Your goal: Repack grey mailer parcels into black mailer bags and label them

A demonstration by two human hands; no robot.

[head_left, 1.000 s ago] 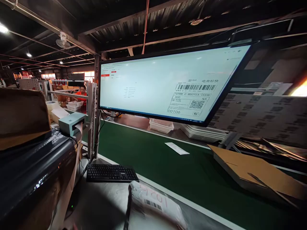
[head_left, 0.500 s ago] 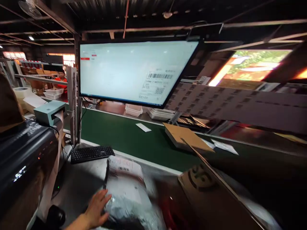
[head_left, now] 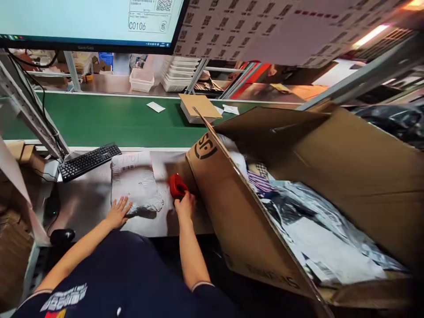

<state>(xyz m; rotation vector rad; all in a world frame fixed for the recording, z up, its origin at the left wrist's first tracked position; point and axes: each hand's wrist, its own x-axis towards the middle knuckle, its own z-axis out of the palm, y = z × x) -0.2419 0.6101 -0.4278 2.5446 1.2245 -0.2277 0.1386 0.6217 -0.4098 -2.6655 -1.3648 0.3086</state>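
Note:
A grey-white plastic mailer parcel [head_left: 137,185] lies on the metal bench, with a barcode label and red handwriting at its top. My left hand [head_left: 118,213] rests palm down on its lower left corner, fingers stretched out. To the right of the parcel, my right hand [head_left: 185,206] has its fingers closed around the lower end of a red hand-held tool [head_left: 176,184] with a dark opening; its exact kind is unclear. Beside that hand stands the side of a big open cardboard box [head_left: 228,198], holding several bagged items such as a plastic-wrapped package [head_left: 331,247].
At the left are a black keyboard [head_left: 89,161] and a mouse [head_left: 62,236]. Behind the bench runs a green conveyor belt [head_left: 109,119] carrying a flat carton [head_left: 200,107] and white slips. A monitor [head_left: 89,22] hangs above, with white baskets [head_left: 180,73] beyond the belt.
My view has tilted down and turned right, bringing the inside of the big box into sight. My right hand now shows on the red tool; my left hand stays at the parcel.

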